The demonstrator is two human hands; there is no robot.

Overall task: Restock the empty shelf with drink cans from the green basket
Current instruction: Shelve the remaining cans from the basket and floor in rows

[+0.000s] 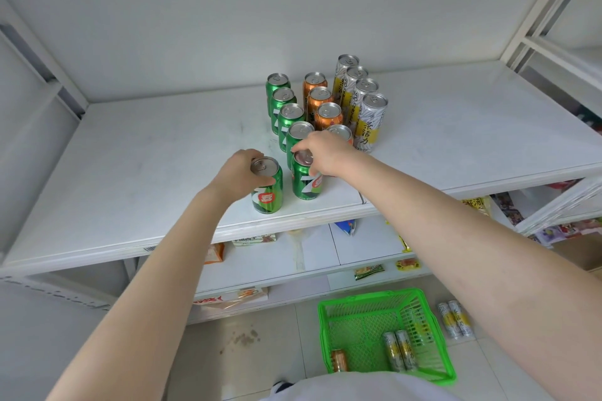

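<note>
Both arms are outstretched over the shelf (pixel 130 172). The left hand (pixel 239 172) wraps its fingers round the outer green can (pixel 268 194). The right hand (pixel 327 153) clasps the neighbouring green can (pixel 306 182) with its fingers at the top.

The cans (pixel 285 124) are glossy painted metal. The basket (pixel 368 297) is shiny plastic mesh. The shelf (pixel 130 172) looks smooth and matt.

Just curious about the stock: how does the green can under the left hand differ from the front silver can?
The green can is short and stout; the silver can is taller and slimmer. The left hand grips the green can by its top near the shelf edge; the silver can stands untouched, heading its row. Both are upright.
</note>
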